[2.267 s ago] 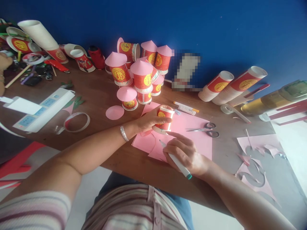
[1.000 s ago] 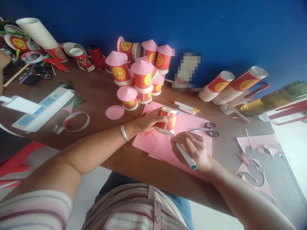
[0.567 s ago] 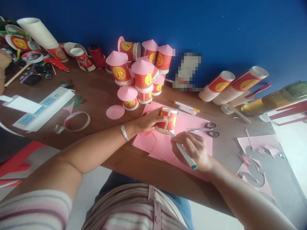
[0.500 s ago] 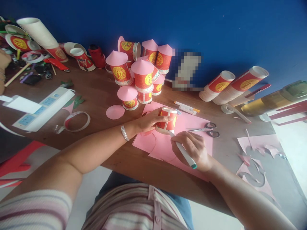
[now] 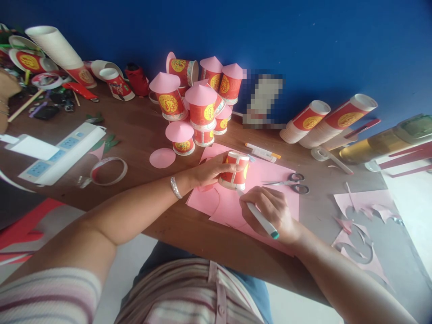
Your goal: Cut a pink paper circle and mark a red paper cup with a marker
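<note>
My left hand [image 5: 215, 171] is wrapped round a red and white paper cup [image 5: 232, 174], with the thumb across its side. In my right hand [image 5: 268, 209] is a white marker [image 5: 261, 219] with a green end, gripped like a pen. Its tip is close to the cup's lower rim; whether it touches, I cannot tell. Beneath both hands lie sheets of pink paper [image 5: 270, 173]. Scissors [image 5: 290, 182] rest on the right part of the paper, and further markers [image 5: 261, 153] lie at its far edge. To the left is a pink paper disc [image 5: 162, 158].
Several red cups with pink cone tops [image 5: 201, 108] stand at the back. Cup stacks [image 5: 312, 117] lean against the blue wall at right, near a tape roll [image 5: 320, 154]. Pink scraps [image 5: 357, 238] lie at right, a power strip [image 5: 62, 153] at left. Part of another person [image 5: 8, 92] shows far left.
My right hand and the marker have dropped slightly, so the tip sits a little lower by the cup's rim. The left hand and the cup look unchanged.
</note>
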`<state>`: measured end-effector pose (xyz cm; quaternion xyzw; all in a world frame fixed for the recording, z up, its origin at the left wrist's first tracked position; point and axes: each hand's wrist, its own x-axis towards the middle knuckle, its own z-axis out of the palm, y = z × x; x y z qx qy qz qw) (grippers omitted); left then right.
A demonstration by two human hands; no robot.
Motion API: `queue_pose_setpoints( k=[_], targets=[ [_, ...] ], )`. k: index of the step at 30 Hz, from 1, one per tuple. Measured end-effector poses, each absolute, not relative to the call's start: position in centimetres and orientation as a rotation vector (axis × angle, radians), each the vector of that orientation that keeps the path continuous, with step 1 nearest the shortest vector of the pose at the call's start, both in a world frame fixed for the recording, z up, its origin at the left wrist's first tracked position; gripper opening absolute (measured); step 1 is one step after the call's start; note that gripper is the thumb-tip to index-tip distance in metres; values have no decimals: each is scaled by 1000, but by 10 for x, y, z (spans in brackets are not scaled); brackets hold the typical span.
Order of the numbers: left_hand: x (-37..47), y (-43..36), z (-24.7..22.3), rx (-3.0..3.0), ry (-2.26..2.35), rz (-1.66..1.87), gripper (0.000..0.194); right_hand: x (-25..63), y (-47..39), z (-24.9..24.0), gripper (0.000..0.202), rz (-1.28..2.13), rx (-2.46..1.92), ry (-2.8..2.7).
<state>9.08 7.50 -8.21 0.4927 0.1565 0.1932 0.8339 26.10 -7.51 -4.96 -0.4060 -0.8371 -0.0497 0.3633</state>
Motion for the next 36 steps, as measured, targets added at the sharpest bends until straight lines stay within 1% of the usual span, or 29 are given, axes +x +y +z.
queue_pose_setpoints(
  k=[7, 11, 16, 22, 29, 36],
  targets=[
    [90, 76, -83, 1028, 329, 398, 51, 261, -72, -51, 26, -218, -1044, -2134],
    [90, 75, -82, 1032, 329, 393, 52, 261, -72, -52, 24, -208, -1043, -2151],
    [90, 75, -80, 1048, 343, 384, 50, 262, -72, -54, 23, -195, -1056, -2157],
    [88, 75, -82, 1053, 331, 378, 43, 263, -71, -54, 25, -217, -1046, -2129],
    [90, 76, -84, 1030, 311, 390, 49, 262, -71, -51, 26, -241, -1050, -2144],
    [90, 76, -84, 1027, 319, 385, 50, 262, -73, -48, 24, -215, -1019, -2145]
  ],
)
